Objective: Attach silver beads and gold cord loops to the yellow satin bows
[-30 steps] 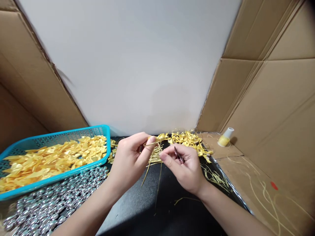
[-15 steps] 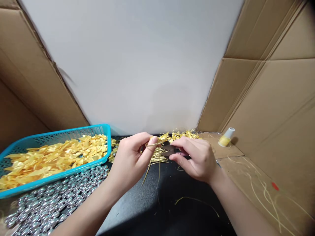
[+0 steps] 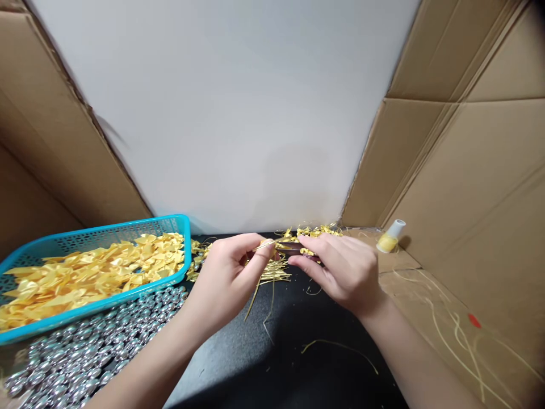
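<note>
Just below the centre of the frame, the left hand (image 3: 234, 270) has thumb and forefinger pinched together on a gold cord (image 3: 261, 246). Facing it, the right hand (image 3: 343, 270) is curled around dark snips (image 3: 288, 248), their blades reaching towards the left fingertips; I can't tell whether they touch the cord. Beneath lies a bundle of gold strands (image 3: 275, 274). A turquoise basket (image 3: 187, 250) of yellow ribbon pieces (image 3: 97, 278) fills the lower left, silver beads (image 3: 97, 346) crowded in front, and a white cone (image 3: 397, 228) sits at right.
</note>
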A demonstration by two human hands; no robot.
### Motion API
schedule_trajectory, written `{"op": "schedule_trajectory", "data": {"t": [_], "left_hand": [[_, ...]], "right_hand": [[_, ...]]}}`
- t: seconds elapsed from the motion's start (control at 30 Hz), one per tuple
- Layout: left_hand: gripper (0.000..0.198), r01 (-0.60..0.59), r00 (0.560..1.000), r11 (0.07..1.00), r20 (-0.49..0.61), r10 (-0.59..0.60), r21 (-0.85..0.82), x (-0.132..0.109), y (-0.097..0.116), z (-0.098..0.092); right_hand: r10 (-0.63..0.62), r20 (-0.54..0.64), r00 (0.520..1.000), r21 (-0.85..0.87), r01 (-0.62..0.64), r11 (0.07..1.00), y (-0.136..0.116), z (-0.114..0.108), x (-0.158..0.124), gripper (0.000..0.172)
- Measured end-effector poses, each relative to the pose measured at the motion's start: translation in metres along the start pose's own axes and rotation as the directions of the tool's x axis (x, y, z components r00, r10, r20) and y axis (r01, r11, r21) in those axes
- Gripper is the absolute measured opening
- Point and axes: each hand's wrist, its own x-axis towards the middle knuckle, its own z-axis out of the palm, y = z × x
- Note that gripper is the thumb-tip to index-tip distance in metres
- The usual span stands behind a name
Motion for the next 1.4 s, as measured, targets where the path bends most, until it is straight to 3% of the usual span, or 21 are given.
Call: {"op": "schedule_trajectory", "data": {"t": [0.9,1.17,1.4], "left_hand": [[0.038,0.040,0.997,0.999,0.063,-0.040,0.000,0.0014,-0.0014,-0.0011],[0.040,0.048,0.998,0.998,0.039,-0.047,-0.041,0.0006,-0.0023,-0.0030],[0.041,0.146,0.979,0.969,0.171,-0.112,-0.200,0.0036,-0.0071,-0.0024]], "right_hand": [[0.040,0.037,0.999,0.126,-0.045,0.991,-0.0021,0.0043,-0.0010,0.023],[0.103,0.012,0.995,0.310,-0.102,0.945,0.0053,-0.0031,0.0025,0.036],[0.062,0.039,0.997,0.359,-0.072,0.931,0.0031,0.0001,0.0013,0.034]]}}
